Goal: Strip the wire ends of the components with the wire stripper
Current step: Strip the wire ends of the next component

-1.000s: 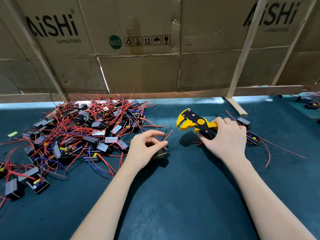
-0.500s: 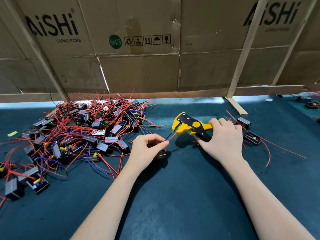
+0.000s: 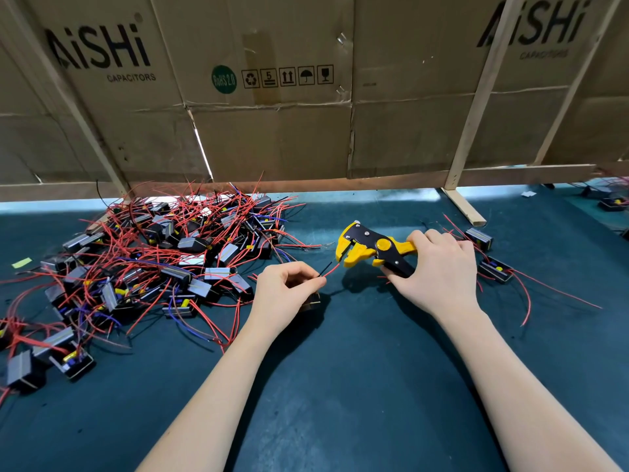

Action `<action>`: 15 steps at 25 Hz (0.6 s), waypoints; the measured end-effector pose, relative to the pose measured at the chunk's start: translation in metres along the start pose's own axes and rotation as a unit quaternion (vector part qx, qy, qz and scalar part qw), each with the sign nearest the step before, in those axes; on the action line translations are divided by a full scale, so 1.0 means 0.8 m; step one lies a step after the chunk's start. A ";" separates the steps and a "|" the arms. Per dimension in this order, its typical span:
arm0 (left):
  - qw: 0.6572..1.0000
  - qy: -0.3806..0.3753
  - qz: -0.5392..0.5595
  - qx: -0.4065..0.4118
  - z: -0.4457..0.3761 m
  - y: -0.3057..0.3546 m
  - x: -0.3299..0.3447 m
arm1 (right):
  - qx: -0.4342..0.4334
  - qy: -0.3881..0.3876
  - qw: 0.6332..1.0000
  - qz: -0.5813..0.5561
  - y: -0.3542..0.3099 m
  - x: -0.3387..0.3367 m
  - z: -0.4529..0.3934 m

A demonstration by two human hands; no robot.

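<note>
Nearest the viewer, both forearms are reaching across the dark table [image 3: 340,386]. The left hand [image 3: 282,298] is pinching a red wire [image 3: 332,270] and a thinner black one between thumb and forefinger, the fingers clamped on them, while a small black component [image 3: 311,301] is sitting under the palm. At 3 o'clock from it, the right hand [image 3: 439,267] is gripping the handles of the yellow-and-black wire stripper [image 3: 367,248], fingers wrapped round them; the tool's jaws are standing open with the red wire end just at their mouth, not yet seated inside as far as can be judged. At 9 to 11 o'clock, a large pile of components [image 3: 163,260] with tangled red leads is lying, apparently awaiting work. At 2 o'clock, beside the right hand, only a few components [image 3: 493,269] are lying apart, possibly the finished ones, though their wire ends are too small to verify. Judgement: the task is standing at an early stage, most pieces remaining.
</note>
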State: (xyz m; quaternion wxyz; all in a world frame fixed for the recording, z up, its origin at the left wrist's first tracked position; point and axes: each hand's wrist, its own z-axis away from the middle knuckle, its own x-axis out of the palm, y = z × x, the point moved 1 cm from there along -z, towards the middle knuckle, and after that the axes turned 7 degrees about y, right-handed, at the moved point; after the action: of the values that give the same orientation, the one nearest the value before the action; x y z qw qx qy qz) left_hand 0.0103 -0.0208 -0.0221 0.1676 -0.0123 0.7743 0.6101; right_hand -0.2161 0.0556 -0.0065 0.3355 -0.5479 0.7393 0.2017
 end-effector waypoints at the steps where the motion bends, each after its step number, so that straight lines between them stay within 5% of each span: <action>1: 1.000 -0.004 0.002 -0.001 0.000 0.000 0.000 | -0.004 0.002 1.000 0.006 0.001 -0.001 0.000; 15: 1.000 -0.011 -0.014 0.017 0.002 0.004 0.002 | 0.030 -0.057 0.998 0.015 -0.007 -0.010 -0.005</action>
State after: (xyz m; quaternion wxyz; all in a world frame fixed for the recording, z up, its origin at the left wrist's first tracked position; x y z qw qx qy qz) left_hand 0.0085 -0.0185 -0.0198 0.1846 -0.0132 0.7824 0.5947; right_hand -0.2107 0.0566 0.0023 0.3905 -0.5143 0.7325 0.2156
